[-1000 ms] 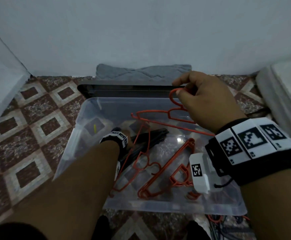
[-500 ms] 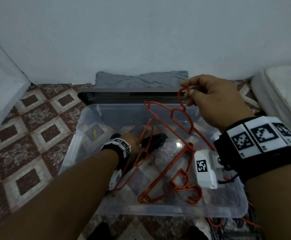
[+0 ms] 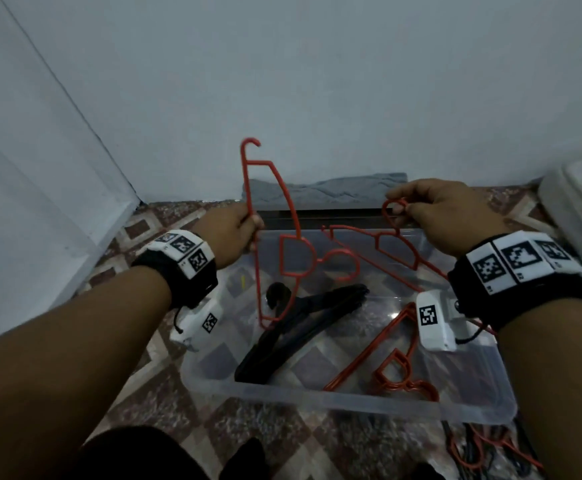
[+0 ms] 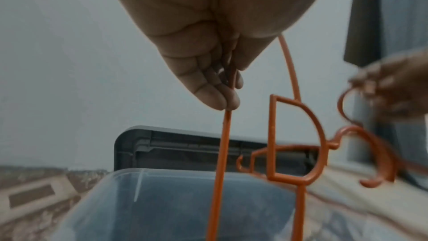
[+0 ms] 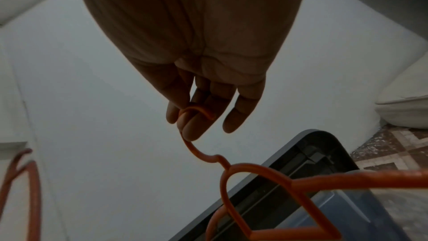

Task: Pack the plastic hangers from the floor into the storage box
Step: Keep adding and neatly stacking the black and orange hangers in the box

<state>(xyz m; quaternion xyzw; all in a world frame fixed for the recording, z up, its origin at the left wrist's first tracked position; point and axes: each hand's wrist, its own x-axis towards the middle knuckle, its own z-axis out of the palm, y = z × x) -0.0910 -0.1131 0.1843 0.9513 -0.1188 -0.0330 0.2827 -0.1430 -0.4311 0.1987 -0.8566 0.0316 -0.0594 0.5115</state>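
Note:
A clear plastic storage box point(image 3: 351, 401) stands on the tiled floor in front of me. My left hand point(image 3: 237, 230) grips the straight bar of an orange hanger point(image 3: 291, 244) held upright above the box's left side point(image 4: 223, 153). My right hand point(image 3: 435, 213) pinches the hook of a second orange hanger point(image 3: 397, 249) between thumb and forefinger point(image 5: 192, 127), over the box's far right. A black hanger point(image 3: 303, 327) and another orange hanger point(image 3: 386, 358) lie on the box's bottom.
The box's dark lid point(image 3: 317, 216) leans against the wall behind it, with a folded grey cloth point(image 3: 327, 190). More orange hangers point(image 3: 483, 452) lie on the floor at the near right. A white mattress edge point(image 3: 580, 202) is at the right.
My left hand has come up out of the box, lifting an orange hanger upright. My right hand has kept its hanger by the hook over the box's far side.

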